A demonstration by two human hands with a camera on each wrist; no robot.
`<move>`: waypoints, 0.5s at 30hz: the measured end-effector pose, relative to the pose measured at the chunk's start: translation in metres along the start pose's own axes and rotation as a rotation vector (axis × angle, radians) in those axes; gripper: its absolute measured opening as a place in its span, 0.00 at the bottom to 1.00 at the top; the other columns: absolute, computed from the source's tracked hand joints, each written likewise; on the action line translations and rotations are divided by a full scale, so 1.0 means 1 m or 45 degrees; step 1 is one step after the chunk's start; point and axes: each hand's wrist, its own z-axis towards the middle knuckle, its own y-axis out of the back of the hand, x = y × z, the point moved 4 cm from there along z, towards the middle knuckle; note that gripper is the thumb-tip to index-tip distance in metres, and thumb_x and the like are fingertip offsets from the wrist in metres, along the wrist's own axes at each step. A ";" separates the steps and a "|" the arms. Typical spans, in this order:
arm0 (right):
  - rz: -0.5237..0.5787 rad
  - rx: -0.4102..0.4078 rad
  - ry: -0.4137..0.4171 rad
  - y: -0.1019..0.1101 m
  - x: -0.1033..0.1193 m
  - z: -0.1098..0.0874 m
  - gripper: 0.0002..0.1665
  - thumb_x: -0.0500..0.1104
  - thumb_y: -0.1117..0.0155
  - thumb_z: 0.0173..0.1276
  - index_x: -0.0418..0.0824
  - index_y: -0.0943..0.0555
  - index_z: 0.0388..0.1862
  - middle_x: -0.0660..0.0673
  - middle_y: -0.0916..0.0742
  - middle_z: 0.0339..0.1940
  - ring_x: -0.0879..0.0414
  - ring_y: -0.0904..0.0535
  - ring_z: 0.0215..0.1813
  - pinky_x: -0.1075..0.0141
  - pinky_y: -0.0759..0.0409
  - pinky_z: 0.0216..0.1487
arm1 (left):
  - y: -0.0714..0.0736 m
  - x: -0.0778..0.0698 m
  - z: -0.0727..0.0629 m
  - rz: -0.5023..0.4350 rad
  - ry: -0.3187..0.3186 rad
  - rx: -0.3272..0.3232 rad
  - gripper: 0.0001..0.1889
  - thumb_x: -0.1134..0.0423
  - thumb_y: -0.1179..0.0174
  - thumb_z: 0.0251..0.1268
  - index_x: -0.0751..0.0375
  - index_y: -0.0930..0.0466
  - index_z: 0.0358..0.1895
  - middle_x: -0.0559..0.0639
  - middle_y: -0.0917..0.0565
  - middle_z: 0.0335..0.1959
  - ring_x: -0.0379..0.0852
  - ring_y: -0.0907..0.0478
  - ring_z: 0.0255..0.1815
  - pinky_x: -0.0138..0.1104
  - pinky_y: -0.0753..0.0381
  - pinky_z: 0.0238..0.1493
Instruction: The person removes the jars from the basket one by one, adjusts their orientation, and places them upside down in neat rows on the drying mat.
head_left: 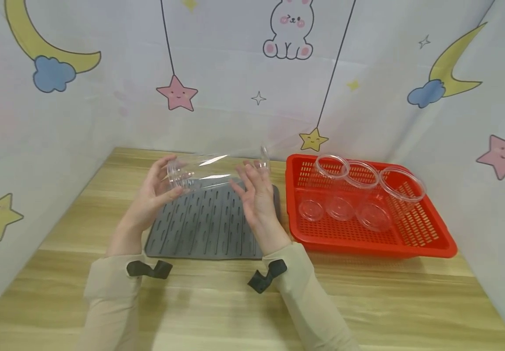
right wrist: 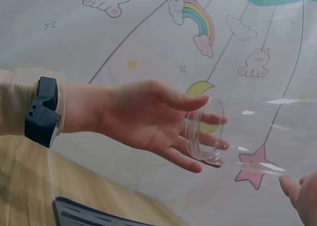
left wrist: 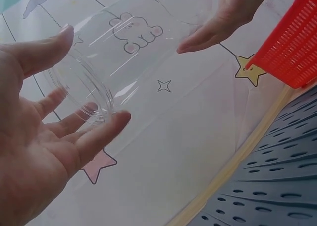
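Observation:
A tall clear plastic jar (head_left: 217, 171) lies sideways in the air above a grey ribbed mat (head_left: 208, 229). My left hand (head_left: 150, 192) grips its ringed left end, thumb on one side and fingers on the other, as the left wrist view shows. Near the jar's other end is my right hand (head_left: 257, 195), its fingers spread and nearly straight, along the jar's side. Whether they touch the wall is hard to tell. In the right wrist view, only part of the right hand (right wrist: 304, 196) shows, below the jar (right wrist: 247, 137).
To the right stands a red slotted plastic basket (head_left: 358, 248) holding three clear jars, their round rims (head_left: 403, 184) upward. The wooden table (head_left: 208, 302) meets a patterned cloth (head_left: 230, 117) at the back and sides.

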 end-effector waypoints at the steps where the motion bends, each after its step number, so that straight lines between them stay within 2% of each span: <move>1: -0.016 -0.004 0.002 0.000 0.000 0.001 0.48 0.40 0.36 0.62 0.36 0.49 0.76 0.36 0.35 0.74 0.40 0.39 0.76 0.40 0.41 0.74 | 0.001 0.001 0.000 0.012 0.015 -0.002 0.32 0.75 0.47 0.68 0.52 0.46 0.72 0.43 0.33 0.66 0.42 0.31 0.65 0.28 0.20 0.54; 3: -0.045 -0.007 0.013 -0.002 0.000 0.003 0.42 0.37 0.45 0.64 0.37 0.47 0.75 0.36 0.35 0.73 0.40 0.39 0.75 0.40 0.40 0.73 | 0.003 0.002 -0.001 0.037 0.046 -0.005 0.33 0.74 0.46 0.68 0.51 0.47 0.72 0.44 0.35 0.67 0.44 0.34 0.68 0.26 0.22 0.55; 5: -0.069 -0.011 0.028 -0.004 0.000 0.005 0.38 0.35 0.47 0.64 0.38 0.44 0.74 0.37 0.33 0.72 0.40 0.37 0.74 0.40 0.37 0.72 | 0.005 0.003 -0.001 0.074 0.079 -0.014 0.34 0.73 0.45 0.68 0.52 0.47 0.73 0.48 0.37 0.70 0.47 0.37 0.70 0.25 0.24 0.57; 10: -0.125 -0.014 0.061 -0.012 0.000 0.011 0.35 0.32 0.46 0.63 0.39 0.38 0.70 0.41 0.27 0.67 0.44 0.30 0.67 0.39 0.33 0.70 | 0.015 0.003 -0.003 0.143 0.136 -0.049 0.36 0.74 0.43 0.66 0.55 0.46 0.75 0.60 0.44 0.76 0.56 0.43 0.75 0.27 0.29 0.65; 15: -0.222 0.017 0.088 -0.020 -0.002 0.019 0.37 0.31 0.43 0.62 0.38 0.39 0.72 0.41 0.26 0.68 0.43 0.29 0.68 0.43 0.29 0.68 | 0.023 0.003 -0.005 0.135 0.130 -0.082 0.38 0.76 0.42 0.64 0.58 0.46 0.75 0.59 0.45 0.77 0.56 0.45 0.77 0.27 0.31 0.67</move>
